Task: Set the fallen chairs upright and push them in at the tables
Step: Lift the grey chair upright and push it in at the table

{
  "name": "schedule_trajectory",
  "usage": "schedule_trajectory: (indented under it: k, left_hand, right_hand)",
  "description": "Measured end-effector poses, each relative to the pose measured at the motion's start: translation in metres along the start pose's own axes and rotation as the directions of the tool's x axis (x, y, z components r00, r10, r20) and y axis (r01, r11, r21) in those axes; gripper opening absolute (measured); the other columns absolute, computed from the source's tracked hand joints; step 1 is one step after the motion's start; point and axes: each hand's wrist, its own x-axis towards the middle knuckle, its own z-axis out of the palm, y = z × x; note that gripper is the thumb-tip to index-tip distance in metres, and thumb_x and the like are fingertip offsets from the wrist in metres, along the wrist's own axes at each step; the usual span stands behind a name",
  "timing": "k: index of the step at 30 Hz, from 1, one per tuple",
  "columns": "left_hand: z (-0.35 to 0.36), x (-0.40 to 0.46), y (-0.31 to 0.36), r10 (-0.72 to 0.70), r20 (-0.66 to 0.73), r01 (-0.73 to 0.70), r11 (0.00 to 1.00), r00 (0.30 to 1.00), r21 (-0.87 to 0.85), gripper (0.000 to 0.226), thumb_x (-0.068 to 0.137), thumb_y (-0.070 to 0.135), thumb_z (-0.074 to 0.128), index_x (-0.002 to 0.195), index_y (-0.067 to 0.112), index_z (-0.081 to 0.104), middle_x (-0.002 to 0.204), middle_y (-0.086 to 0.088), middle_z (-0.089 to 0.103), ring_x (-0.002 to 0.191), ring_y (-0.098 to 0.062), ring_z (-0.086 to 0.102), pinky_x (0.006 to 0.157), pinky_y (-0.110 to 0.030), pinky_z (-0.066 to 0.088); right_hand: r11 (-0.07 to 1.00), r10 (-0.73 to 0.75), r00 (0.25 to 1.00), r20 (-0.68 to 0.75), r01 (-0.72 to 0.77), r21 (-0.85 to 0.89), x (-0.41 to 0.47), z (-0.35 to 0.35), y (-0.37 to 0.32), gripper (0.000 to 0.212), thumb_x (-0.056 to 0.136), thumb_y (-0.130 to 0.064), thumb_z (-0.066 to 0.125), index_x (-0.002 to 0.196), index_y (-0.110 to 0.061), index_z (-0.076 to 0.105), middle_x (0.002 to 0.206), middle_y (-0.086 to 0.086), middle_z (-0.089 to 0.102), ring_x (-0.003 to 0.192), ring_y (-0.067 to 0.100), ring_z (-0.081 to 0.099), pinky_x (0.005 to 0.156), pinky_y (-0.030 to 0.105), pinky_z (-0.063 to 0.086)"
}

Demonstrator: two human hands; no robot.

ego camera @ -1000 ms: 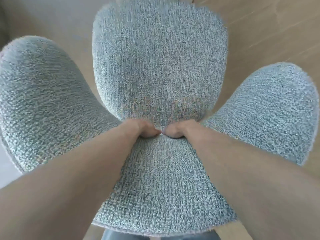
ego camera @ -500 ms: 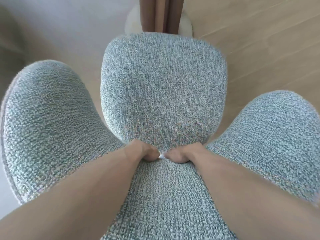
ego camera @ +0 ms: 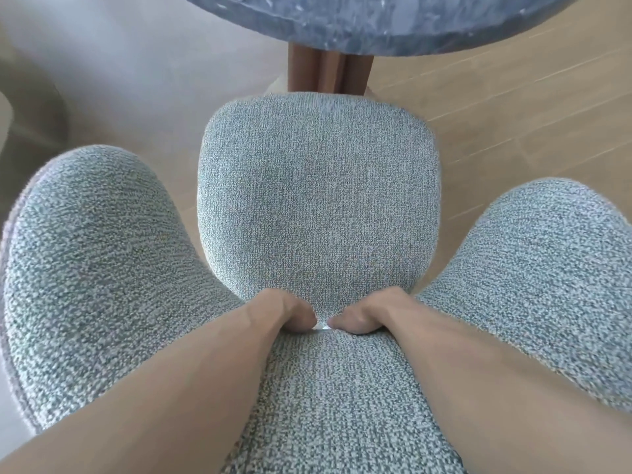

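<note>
Chair (ego camera: 318,200) stood upright just short of the bench (ego camera: 376,22), seat facing its pedestal; left hand (ego camera: 287,313) and right hand (ego camera: 366,313) had fingers curled into the seat-back crease; judged bulky, soft fabric over stiff frame, best gripped there

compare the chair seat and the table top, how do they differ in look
The chair seat is covered in speckled blue-grey woven fabric; the table top is a smooth, dark blue marbled slab. The seat shows whole, squarish with rounded corners; the table top shows only as a curved edge cut off by the frame. The seat lies lower, just short of the table top's edge. Both are bluish.
</note>
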Motion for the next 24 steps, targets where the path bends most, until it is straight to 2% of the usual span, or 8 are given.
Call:
schedule_trajectory:
  k: [8, 12, 14, 16, 18, 20, 21, 24]
  left_hand:
    - [-0.036, 0.008, -0.015, -0.031, 0.037, 0.034, 0.995, 0.999, -0.091, 0.045, 0.107, 0.026, 0.025, 0.139, 0.005, 0.048, 0.141, -0.012, 0.053, 0.122, -0.023, 0.055, 0.104, -0.04, 0.041]
    - [-0.04, 0.011, -0.019, -0.005, 0.082, 0.011, 0.997, 0.997, -0.081, 0.042, 0.106, 0.027, 0.027, 0.133, 0.006, 0.052, 0.128, -0.012, 0.058, 0.103, -0.02, 0.057, 0.097, -0.038, 0.044]
    - [-0.039, 0.011, -0.021, 0.021, 0.09, -0.016, 0.998, 0.996, -0.059, 0.039, 0.107, 0.029, 0.029, 0.126, 0.009, 0.055, 0.118, -0.011, 0.061, 0.096, -0.017, 0.057, 0.092, -0.036, 0.047]
    - [-0.042, 0.004, -0.023, 0.031, 0.042, -0.026, 0.994, 0.999, -0.102, 0.034, 0.106, 0.034, 0.034, 0.111, 0.012, 0.059, 0.095, -0.006, 0.063, 0.075, -0.013, 0.058, 0.074, -0.028, 0.052]
    - [-0.05, -0.014, -0.025, 0.059, -0.135, -0.091, 0.965, 0.989, -0.247, 0.035, 0.106, 0.034, 0.039, 0.115, 0.009, 0.06, 0.091, -0.005, 0.066, 0.074, -0.016, 0.063, 0.071, -0.03, 0.057]
    - [-0.064, -0.037, -0.029, 0.05, -0.444, -0.267, 0.857, 0.894, -0.44, 0.037, 0.106, 0.03, 0.041, 0.127, 0.004, 0.056, 0.105, -0.01, 0.069, 0.084, -0.021, 0.068, 0.077, -0.035, 0.06]
    - [-0.072, -0.057, -0.03, 0.018, -0.561, -0.379, 0.754, 0.828, -0.536, 0.038, 0.105, 0.032, 0.041, 0.129, 0.005, 0.055, 0.11, -0.012, 0.068, 0.088, -0.022, 0.069, 0.077, -0.037, 0.06]
    - [-0.082, -0.133, -0.02, -0.05, -0.732, -0.658, 0.398, 0.68, -0.639, 0.046, 0.105, 0.043, 0.037, 0.132, 0.01, 0.055, 0.126, -0.012, 0.065, 0.101, -0.02, 0.067, 0.083, -0.037, 0.057]
  right_hand:
    - [0.998, 0.006, 1.0, 0.005, -0.005, -0.063, 0.015, -0.038, 0.007, 0.078, 0.094, -0.073, 0.015, 0.156, -0.027, 0.023, 0.165, 0.003, 0.021, 0.15, 0.026, 0.022, 0.119, 0.053, 0.02]
    - [0.999, 0.023, 1.0, 0.006, -0.023, -0.031, 0.015, -0.04, 0.005, 0.075, 0.094, -0.072, 0.018, 0.155, -0.028, 0.025, 0.164, 0.003, 0.022, 0.15, 0.027, 0.023, 0.119, 0.055, 0.021]
    - [0.999, 0.025, 0.999, 0.026, -0.026, 0.043, 0.008, -0.042, 0.005, 0.074, 0.096, -0.07, 0.022, 0.152, -0.024, 0.034, 0.16, 0.005, 0.032, 0.144, 0.028, 0.036, 0.113, 0.051, 0.032]
    - [0.973, 0.018, 1.0, -0.016, -0.013, 0.23, -0.005, -0.049, 0.006, 0.072, 0.095, -0.069, 0.03, 0.141, -0.017, 0.052, 0.143, 0.008, 0.053, 0.126, 0.025, 0.056, 0.098, 0.042, 0.047]
    - [0.903, 0.013, 0.971, -0.238, 0.091, 0.419, -0.024, -0.059, 0.007, 0.072, 0.095, -0.068, 0.033, 0.135, -0.013, 0.055, 0.134, 0.009, 0.061, 0.117, 0.023, 0.062, 0.103, 0.045, 0.046]
    - [0.799, 0.059, 0.863, -0.501, 0.26, 0.542, -0.052, -0.068, 0.007, 0.07, 0.096, -0.066, 0.033, 0.136, -0.012, 0.054, 0.131, 0.011, 0.061, 0.112, 0.023, 0.062, 0.108, 0.049, 0.042]
    - [0.726, 0.083, 0.805, -0.587, 0.355, 0.589, -0.07, -0.072, 0.006, 0.069, 0.097, -0.065, 0.033, 0.137, -0.013, 0.054, 0.129, 0.012, 0.062, 0.11, 0.023, 0.063, 0.106, 0.049, 0.044]
    - [0.491, 0.166, 0.665, -0.728, 0.585, 0.646, -0.133, -0.073, -0.001, 0.065, 0.098, -0.063, 0.031, 0.142, -0.019, 0.051, 0.129, 0.009, 0.063, 0.113, 0.024, 0.063, 0.106, 0.051, 0.043]
